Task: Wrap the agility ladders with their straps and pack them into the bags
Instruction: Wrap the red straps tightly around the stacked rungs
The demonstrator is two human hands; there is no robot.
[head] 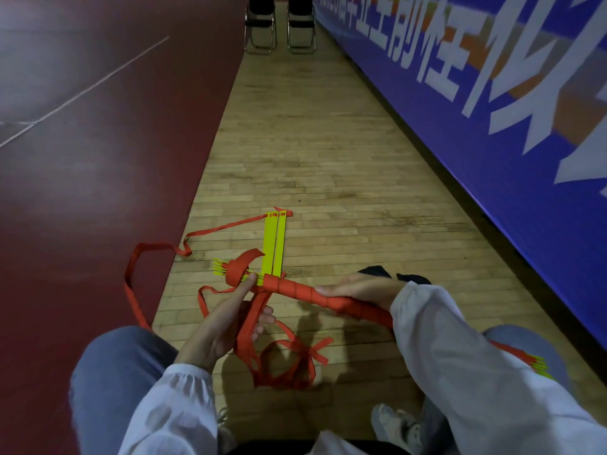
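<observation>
As you sit over the wood floor [312,152], right grip [358,289] clenched round the strap-wound ladder [305,295] held between your knees, left grip [226,326] holding the loose red strap [282,369], forefinger stretched to the ladder's yellow end, two yellow rungs [274,244] flat on the floor just beyond.

Plain red-orange strap [249,323]. Same red on ladder bundle [315,295], banded turn by turn. Bright yellow rungs [274,244], small red marks at far ends. Pale wood floor [312,142], short-plank pattern. Dark maroon mat [98,159], thin white line [82,90] across. Blue banner [492,159], big white characters, orange patches. My sleeves [460,356] white, my jeans [111,366] faded blue. Black bag [377,270].
</observation>
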